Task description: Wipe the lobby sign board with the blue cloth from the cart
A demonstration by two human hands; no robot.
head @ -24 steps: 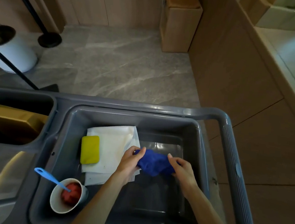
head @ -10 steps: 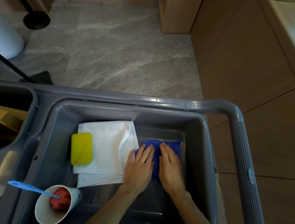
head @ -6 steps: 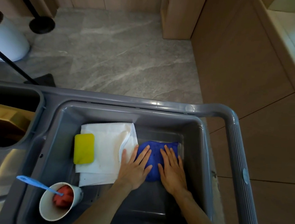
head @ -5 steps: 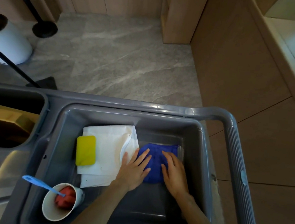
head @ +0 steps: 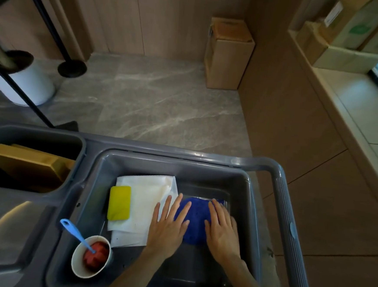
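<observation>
The blue cloth [head: 196,223] lies folded flat on the bottom of the grey cart's tray [head: 177,165]. My left hand [head: 168,227] rests palm down on the cloth's left edge, fingers spread, partly over the white cloth. My right hand [head: 221,232] lies palm down on the blue cloth's right side. Neither hand grips it. The sign board's surface is not in view; only thin black poles [head: 18,89] at the left show.
A white cloth [head: 147,199] with a yellow sponge [head: 119,202] lies left of the blue one. A paper cup [head: 92,259] holds something red and a blue spoon. The cart handle [head: 287,230] runs along the right. A cardboard box [head: 229,56], a white bin [head: 27,85] and a wooden counter [head: 309,130] surround the grey floor.
Earlier both hands held the bunched blue cloth above the tray. They have laid it down and pressed it flat, and now rest on it with fingers spread.
</observation>
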